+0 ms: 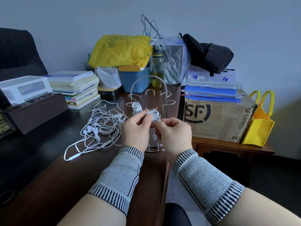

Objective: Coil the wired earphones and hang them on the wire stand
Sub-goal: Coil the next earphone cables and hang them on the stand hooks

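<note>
Slippage is the chief risk at this point. A coiled white bundle of wired earphones (154, 115) is held up in front of the chrome wire stand with looped hooks (150, 101), pinched between the left hand (136, 129) and the right hand (174, 132). Both hands are curled on it — the left seems to steady the coil's body, while the tail of the cord is taken between the right thumb and fingertips just below. Whether the coil is already caught on a hook cannot be told, since it overlaps the central loop of the stand.

A second wound white earphone coil (136, 108) is seen hanging on a left-hand hook, so part of the job is judged done. A tangled heap of loose white earphones (101, 126) is left lying on the dark wooden desk (65, 176), beside the stand and to the left of the hands.

If the tail is let go before it is tucked, the turns could spring loose — the cord looks thin and smooth. The light stand might also be tipped or pushed if the hook is pressed sideways, and the hanging coil could be knocked off by the left knuckles.
</note>
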`<action>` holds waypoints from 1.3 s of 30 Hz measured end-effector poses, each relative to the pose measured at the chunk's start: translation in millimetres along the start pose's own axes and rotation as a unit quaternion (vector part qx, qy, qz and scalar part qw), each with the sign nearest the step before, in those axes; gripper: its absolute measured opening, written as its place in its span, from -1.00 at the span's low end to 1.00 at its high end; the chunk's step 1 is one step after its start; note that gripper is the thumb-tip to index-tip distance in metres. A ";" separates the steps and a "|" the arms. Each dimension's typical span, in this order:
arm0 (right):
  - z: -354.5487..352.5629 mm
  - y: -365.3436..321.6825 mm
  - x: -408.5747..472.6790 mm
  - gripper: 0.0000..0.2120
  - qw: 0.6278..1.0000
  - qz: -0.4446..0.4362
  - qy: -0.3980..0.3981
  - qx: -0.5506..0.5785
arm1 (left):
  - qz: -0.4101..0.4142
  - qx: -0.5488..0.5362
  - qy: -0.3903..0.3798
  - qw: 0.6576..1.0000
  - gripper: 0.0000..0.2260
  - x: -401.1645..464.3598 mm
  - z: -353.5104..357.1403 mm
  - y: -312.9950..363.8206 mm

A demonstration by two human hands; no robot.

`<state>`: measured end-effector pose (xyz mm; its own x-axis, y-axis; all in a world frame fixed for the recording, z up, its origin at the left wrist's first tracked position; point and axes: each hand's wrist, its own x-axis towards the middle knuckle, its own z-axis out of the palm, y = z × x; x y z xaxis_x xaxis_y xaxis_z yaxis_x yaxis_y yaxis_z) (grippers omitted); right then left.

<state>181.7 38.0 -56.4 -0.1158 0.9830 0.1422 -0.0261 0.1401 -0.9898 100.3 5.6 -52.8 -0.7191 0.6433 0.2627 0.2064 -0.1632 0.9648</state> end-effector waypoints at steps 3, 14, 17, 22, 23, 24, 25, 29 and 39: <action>1.0 0.0 0.8 -0.87 1.000 0.011 -0.013 0.001 | -0.010 0.002 0.007 1.000 -0.76 -0.1 -0.2 1.1; -6.4 -11.2 10.9 -0.80 0.995 0.017 -0.075 -0.062 | -0.034 -0.010 0.019 0.999 -0.76 -1.8 0.0 4.2; -7.2 -13.7 11.7 -0.83 0.988 -0.031 -0.080 -0.127 | -0.031 -0.006 0.017 0.999 -0.76 -2.9 0.2 5.3; -11.3 -14.3 6.1 -0.87 0.951 -0.149 -0.052 -0.266 | -0.023 -0.004 0.018 1.000 -0.95 -0.6 1.4 3.5; -11.8 -12.3 5.7 -0.88 0.947 -0.160 -0.049 -0.272 | -0.023 -0.005 0.020 1.000 -0.91 0.0 1.4 3.1; -12.2 -10.2 5.5 -0.88 0.945 -0.171 -0.048 -0.276 | -0.025 -0.006 0.021 0.999 -0.90 0.3 1.3 2.9; -12.5 -7.9 5.2 -0.89 0.943 -0.182 -0.047 -0.276 | -0.027 -0.011 0.023 0.999 -0.92 1.2 1.7 2.1; -12.8 -1.6 5.6 -0.90 0.946 -0.204 -0.038 -0.250 | -0.031 -0.017 0.026 0.999 -0.89 1.2 2.9 4.1; -14.1 3.0 6.4 -0.90 0.956 -0.216 -0.028 -0.195 | -0.036 -0.016 0.024 0.999 -0.85 2.4 2.5 4.5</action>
<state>194.9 46.4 -58.6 -0.2314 0.8170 0.5281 0.2868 0.5760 -0.7655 101.2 8.3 -47.9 -0.7619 0.6182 0.1929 0.1331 -0.1420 0.9809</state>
